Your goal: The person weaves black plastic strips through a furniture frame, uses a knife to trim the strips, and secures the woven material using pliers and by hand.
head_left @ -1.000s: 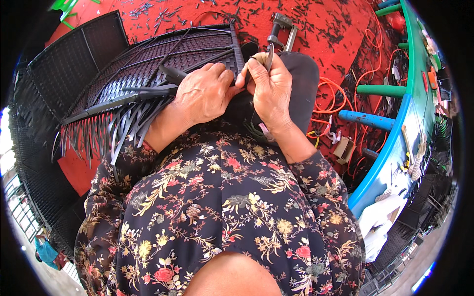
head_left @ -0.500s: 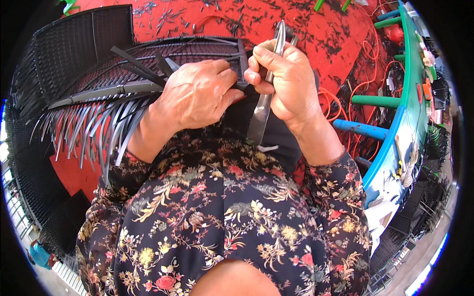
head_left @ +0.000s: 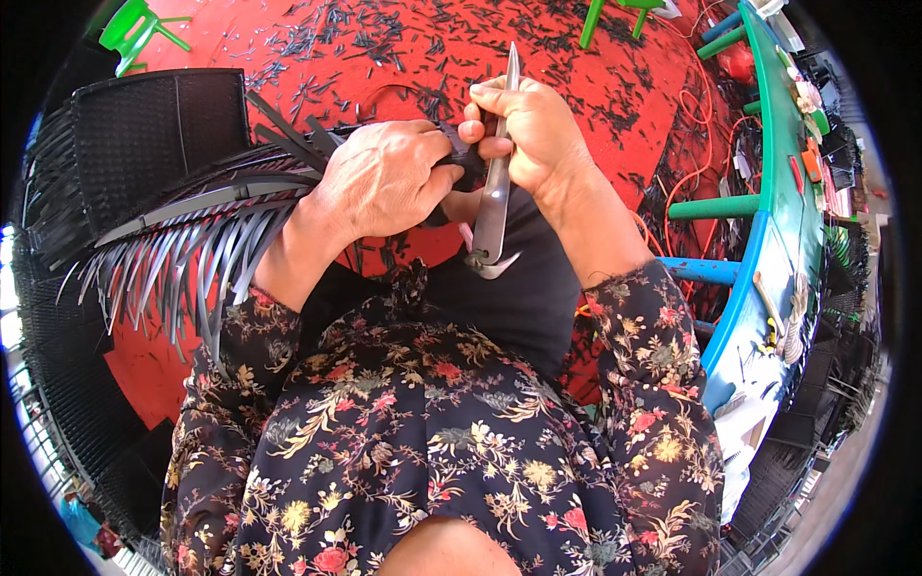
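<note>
My left hand (head_left: 384, 182) curls round the end of a black woven wicker panel (head_left: 206, 187); its fingertips are partly hidden. Wide black strips stick up beside the knuckles, and many loose strips (head_left: 187, 254) hang like a fringe below the panel's edge. In my right hand (head_left: 533, 130), a little to the right, is a metal hand tool (head_left: 496, 197) in a closed grip. Its pointed end rises above the fingers, and its lower end has a small curved hook near my lap. The tool's lower part is close to my left fingers.
Black strip scraps (head_left: 423, 58) litter the red floor (head_left: 615, 72). A green chair (head_left: 134, 36) stands at the far left. To the right, a blue-green table edge (head_left: 759, 259) with green and blue legs (head_left: 715, 207) curves past, with orange cords (head_left: 687, 163) beneath it. Black wicker pieces stand at the left.
The panel has tipped, so its broad woven face now shows nearly edge-on. My right hand has shifted slightly left, and the tool's hooked lower end has come into sight.
</note>
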The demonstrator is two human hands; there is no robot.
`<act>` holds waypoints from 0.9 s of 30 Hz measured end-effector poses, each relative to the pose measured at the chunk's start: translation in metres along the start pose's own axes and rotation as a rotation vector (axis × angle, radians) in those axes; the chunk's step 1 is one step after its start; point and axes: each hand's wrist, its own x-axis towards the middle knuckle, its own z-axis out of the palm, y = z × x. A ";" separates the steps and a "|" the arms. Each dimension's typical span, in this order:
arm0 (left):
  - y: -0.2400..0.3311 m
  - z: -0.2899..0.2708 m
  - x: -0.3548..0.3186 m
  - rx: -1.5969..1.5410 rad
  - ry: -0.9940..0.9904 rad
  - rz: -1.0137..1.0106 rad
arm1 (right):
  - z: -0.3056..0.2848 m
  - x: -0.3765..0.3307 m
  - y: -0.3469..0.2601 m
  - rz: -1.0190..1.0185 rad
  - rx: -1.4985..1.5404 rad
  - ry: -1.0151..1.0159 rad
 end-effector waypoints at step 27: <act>-0.019 -0.074 0.033 -0.192 -0.241 0.103 | 0.019 0.004 -0.023 -0.075 0.059 -0.239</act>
